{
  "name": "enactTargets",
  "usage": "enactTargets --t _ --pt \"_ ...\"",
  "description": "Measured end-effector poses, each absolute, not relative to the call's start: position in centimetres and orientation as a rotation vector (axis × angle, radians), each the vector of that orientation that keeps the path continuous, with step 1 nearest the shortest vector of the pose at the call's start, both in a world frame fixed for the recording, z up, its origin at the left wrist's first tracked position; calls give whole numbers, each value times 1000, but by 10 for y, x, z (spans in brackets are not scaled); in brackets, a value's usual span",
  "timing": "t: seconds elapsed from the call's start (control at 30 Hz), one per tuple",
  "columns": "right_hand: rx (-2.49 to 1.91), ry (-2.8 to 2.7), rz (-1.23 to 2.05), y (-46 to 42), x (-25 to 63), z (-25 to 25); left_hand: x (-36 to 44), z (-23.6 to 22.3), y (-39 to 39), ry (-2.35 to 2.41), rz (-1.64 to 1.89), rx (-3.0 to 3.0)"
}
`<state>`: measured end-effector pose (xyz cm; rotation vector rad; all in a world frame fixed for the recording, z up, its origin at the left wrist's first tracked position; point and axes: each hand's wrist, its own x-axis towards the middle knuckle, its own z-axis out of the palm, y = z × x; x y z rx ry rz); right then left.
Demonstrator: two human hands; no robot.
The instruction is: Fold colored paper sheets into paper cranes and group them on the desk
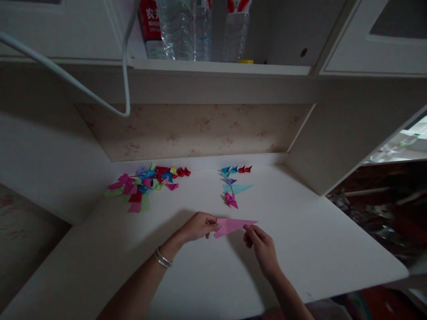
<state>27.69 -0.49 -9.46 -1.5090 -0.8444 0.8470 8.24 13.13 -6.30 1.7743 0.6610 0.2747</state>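
Note:
A pink sheet of folded paper (231,226), long and tapering to a point on the right, is held between both hands above the white table. My left hand (200,226) pinches its wide left end with thumb and fingers. Near the pointed end, my right hand (260,243) grips the lower edge between thumb and forefinger. Just beyond the paper lies a magenta folded paper piece (231,200). Behind that are a light-blue pointed paper (238,189), a purple folded piece (229,181) and several small blue and red folded pieces (245,169).
A pile of many-coloured folded papers (147,180) lies at the table's back left. The white table (316,249) ends at a rounded right corner. Overhead, a shelf (220,66) holds plastic bottles (236,35), and a white cable (83,89) hangs at the left.

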Motion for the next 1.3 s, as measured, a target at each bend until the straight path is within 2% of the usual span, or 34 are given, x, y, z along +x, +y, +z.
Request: enactTargets --t 0.27,0.5,0.77,1.1,1.3 --pt "-1592 -732 719 -7 291 -117 121 -47 177 769 455 1646" --pt "-1753 -909 689 -3 288 -123 180 -46 227 828 548 1666" --pt "-1832 -988 626 1 283 -121 245 -63 257 917 423 1837" --pt "-1991 -1046 542 9 275 -121 277 -88 269 1099 118 2026" --pt "-2020 -1060 508 9 275 -122 278 -89 265 1220 224 2098"
